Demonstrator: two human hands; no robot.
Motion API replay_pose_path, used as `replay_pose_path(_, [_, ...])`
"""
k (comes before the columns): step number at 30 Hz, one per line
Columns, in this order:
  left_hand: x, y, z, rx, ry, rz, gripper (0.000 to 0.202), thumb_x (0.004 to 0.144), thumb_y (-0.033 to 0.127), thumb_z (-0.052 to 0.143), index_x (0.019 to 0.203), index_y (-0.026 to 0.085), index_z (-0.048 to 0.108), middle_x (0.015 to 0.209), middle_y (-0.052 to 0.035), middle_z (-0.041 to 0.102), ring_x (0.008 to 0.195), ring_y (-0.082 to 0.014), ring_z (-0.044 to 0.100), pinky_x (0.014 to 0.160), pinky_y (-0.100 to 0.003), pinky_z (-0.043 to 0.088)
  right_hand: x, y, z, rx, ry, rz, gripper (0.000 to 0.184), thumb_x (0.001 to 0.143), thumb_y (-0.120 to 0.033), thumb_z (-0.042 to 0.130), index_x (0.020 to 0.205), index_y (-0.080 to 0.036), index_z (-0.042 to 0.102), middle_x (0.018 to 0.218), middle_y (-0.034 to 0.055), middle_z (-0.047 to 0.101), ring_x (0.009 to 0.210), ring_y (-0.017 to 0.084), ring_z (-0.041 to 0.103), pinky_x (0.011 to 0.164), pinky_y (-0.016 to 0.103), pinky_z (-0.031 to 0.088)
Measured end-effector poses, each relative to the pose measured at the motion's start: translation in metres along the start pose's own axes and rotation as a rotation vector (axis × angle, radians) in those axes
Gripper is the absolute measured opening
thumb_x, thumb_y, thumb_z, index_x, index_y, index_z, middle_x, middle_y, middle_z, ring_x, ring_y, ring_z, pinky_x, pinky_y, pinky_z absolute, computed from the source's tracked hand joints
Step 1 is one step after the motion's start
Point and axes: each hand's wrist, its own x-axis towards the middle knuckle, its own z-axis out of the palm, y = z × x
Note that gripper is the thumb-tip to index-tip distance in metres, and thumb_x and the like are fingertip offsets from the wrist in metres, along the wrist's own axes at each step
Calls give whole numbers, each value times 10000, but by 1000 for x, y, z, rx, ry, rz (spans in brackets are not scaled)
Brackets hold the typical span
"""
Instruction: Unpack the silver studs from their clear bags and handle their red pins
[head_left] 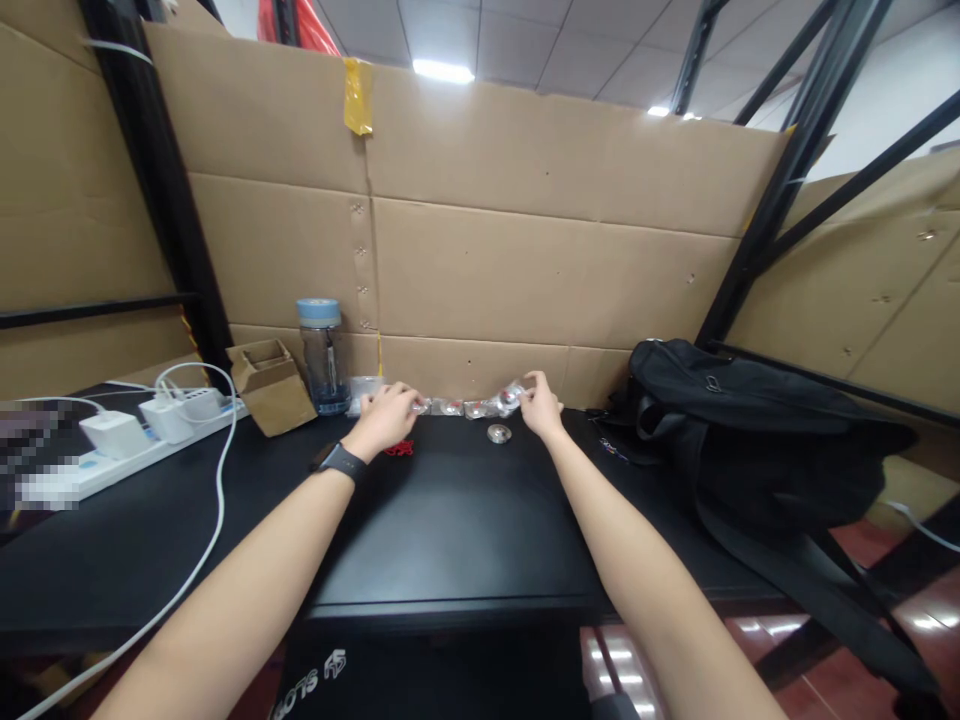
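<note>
Both of my bare forearms stretched forward over the flat black table top (450, 530), toward the cardboard wall (540, 270) at its far edge. My left hand (388, 412), with a dark watch on the wrist (341, 462), was curled over one end of a row of small clear plastic bags (465, 406) lying along the foot of the wall; I could not tell how tightly the fingers were closed on it. My right hand (540, 405) pinched the other end of the row between thumb and fingertips, the hand mostly closed. A small red object (400, 448) lay just beside my left hand, and a small round silvery piece (498, 433) lay on the table near my right hand. To handle the row well, I judged that both hands should lift together and evenly, so the bags would not twist or spill. A clear bottle with blue lid (322, 355) stood near, left of the bags, beside a small brown carton (271, 385).
</note>
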Motion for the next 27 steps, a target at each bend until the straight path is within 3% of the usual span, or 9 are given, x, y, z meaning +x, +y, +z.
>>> replay_pose_path(3, [3,-40,-9,133,78,-102,264,887,268,512,1082,294,688,1263,-76,645,1211,-335,505,951,-489,381,9,16,-6,-234,132,171,306,854,-155,519,1130,-264,592,896,27,724,976,239,638,924,420,343])
replay_pose_path(6, [1,-75,-12,215,50,-213,303,851,240,530,1103,273,695,1265,-89,650,1159,-350,551,944,-475,412,11,28,-1,-387,50,291,232,867,-159,507,975,-246,693,952,64,736,1016,259,638,940,445,326])
replay_pose_path(9, [-2,-92,-5,272,-37,-236,342,832,250,554,1143,235,695,1249,-119,662,1151,-363,574,928,-457,441,11,32,6,-456,-29,312,240,892,-193,516,963,-223,744,1025,120,733,1070,289,624,959,481,325])
replay_pose_path(13, [-4,-92,3,319,-75,-221,348,844,288,562,1155,224,705,1226,-119,692,1156,-341,597,920,-413,456,8,30,9,-470,-78,276,252,885,-231,566,1048,-245,758,1176,146,689,1205,346,538,993,553,314])
replay_pose_path(18, [-4,-91,-4,355,5,-280,351,908,319,462,1028,212,775,1070,-144,751,1051,-313,661,886,-367,473,1,26,-1,-478,-82,96,421,850,-224,610,1265,-285,651,1409,126,544,1311,357,435,1010,549,368])
replay_pose_path(23, [-5,-85,-19,295,149,-246,341,890,335,487,1026,210,773,1089,-128,750,1009,-303,670,856,-361,488,-2,24,-11,-227,-420,-177,405,761,-358,758,1147,-239,719,1198,91,693,1090,267,626,965,374,461])
replay_pose_path(27, [0,-53,-22,154,176,-28,279,885,346,535,998,247,770,1070,-89,756,1051,-287,635,940,-379,449,-2,25,-6,-137,-472,-212,423,653,-335,848,1047,-213,755,1062,81,741,934,249,675,890,353,494])
